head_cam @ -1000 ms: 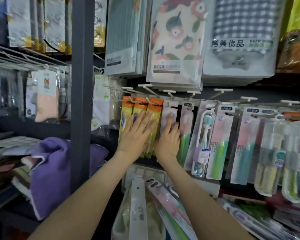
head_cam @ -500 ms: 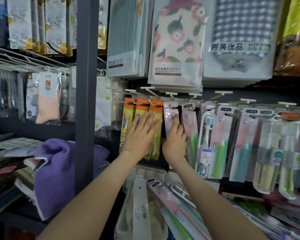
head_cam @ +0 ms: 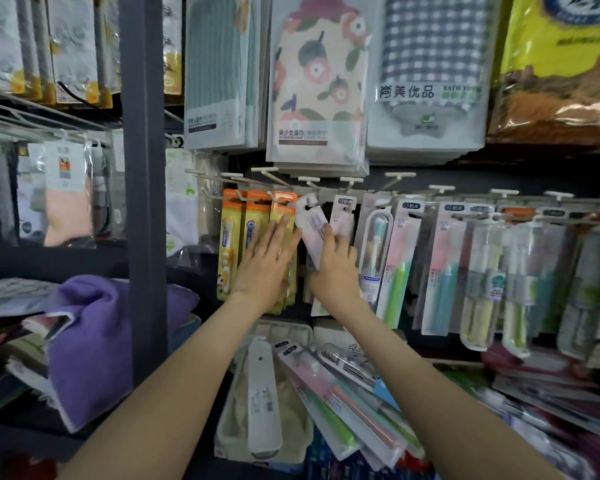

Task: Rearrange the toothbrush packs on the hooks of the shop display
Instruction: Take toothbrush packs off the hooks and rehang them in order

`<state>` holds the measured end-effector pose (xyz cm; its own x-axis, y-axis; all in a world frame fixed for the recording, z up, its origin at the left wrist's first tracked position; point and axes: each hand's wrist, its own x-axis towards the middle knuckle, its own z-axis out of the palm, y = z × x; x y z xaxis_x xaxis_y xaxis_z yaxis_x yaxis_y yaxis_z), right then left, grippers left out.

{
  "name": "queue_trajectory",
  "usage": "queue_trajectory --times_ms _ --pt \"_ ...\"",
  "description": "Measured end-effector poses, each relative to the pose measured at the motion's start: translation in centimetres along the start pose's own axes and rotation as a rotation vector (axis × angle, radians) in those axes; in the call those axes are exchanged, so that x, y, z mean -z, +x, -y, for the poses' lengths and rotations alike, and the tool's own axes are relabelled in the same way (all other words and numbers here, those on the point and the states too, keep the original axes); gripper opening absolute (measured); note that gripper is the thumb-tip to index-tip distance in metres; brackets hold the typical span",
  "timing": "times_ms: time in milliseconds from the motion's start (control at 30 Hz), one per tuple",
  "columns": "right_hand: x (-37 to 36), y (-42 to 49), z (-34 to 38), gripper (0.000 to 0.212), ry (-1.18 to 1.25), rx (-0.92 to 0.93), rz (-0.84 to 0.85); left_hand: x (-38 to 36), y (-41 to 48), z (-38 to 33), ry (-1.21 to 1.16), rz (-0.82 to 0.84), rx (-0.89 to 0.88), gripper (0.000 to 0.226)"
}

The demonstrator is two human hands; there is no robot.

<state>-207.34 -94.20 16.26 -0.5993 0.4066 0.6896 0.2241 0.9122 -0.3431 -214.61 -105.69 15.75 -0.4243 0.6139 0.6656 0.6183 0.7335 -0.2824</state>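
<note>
A flat pale pink toothbrush pack [head_cam: 310, 225] of card and clear plastic hangs tilted, its top leaning left, at one white T-ended wire hook [head_cam: 311, 181]. Whether its hang hole sits on the hook cannot be told. The right hand [head_cam: 336, 268] grips the pack's lower half with its fingers curled over the front.

Just left of the pack hang three orange-topped yellow toothbrush packs [head_cam: 257, 220], side by side. The left hand [head_cam: 267, 261] lies flat on the two nearest the pack, fingers straight and spread, holding nothing.

Just right of the pack, partly behind the right hand, is one more pink card pack [head_cam: 343, 216]. Beyond it are one clear blister pack with a blue-headed brush [head_cam: 376, 244], then one pink card with a green brush [head_cam: 400, 261], then one with a teal brush [head_cam: 444, 268]. Farther right are at least two clear tube packs [head_cam: 484, 282]; past them the row blurs.

Above the pack hang three bagged towels: one green striped towel [head_cam: 219, 71], one floral towel [head_cam: 319, 74] and one blue checked towel [head_cam: 430, 60]. Below the pack lies a heap of loose toothbrush packs [head_cam: 329, 393], too tangled to count. Well to the left of the pack stands one dark grey upright post [head_cam: 142, 202], with one folded purple towel [head_cam: 90, 337] at its foot.
</note>
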Motion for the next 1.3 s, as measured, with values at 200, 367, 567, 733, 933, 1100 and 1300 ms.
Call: queue_trajectory --times_ms 200,367,567,733,933,1100,1300 --pt "2.4 -0.4 -0.5 0.079 -0.122 0.073 0.023 0.5 -1.3 0.0 -0.029 0.036 0.032 0.105" --pt "3.5 -1.1 -1.2 0.075 -0.262 0.151 0.198 1.1 -2.1 0.0 -0.028 0.083 0.019 0.101" --pt "2.6 -4.5 -4.0 0.074 -0.161 0.155 0.520 1.3 -5.3 -1.8 -0.116 0.116 -0.002 0.092" --pt "1.3 -8.2 -7.2 0.061 -0.129 0.197 0.777 -0.4 -9.3 -4.5 -0.210 0.217 -0.056 0.077" --pt "0.8 -9.7 -9.0 0.051 -0.154 0.163 0.832 -1.9 -11.6 -7.3 -0.344 0.319 -0.041 0.065" --pt "1.6 -11.1 -10.7 0.053 -0.159 0.226 0.634 -2.3 -11.4 -10.0 -0.390 0.365 -0.015 0.065" --pt "3.4 -11.9 -14.2 0.046 -0.082 0.239 0.455 -0.6 -9.8 -15.1 -0.494 0.318 -0.017 0.059"
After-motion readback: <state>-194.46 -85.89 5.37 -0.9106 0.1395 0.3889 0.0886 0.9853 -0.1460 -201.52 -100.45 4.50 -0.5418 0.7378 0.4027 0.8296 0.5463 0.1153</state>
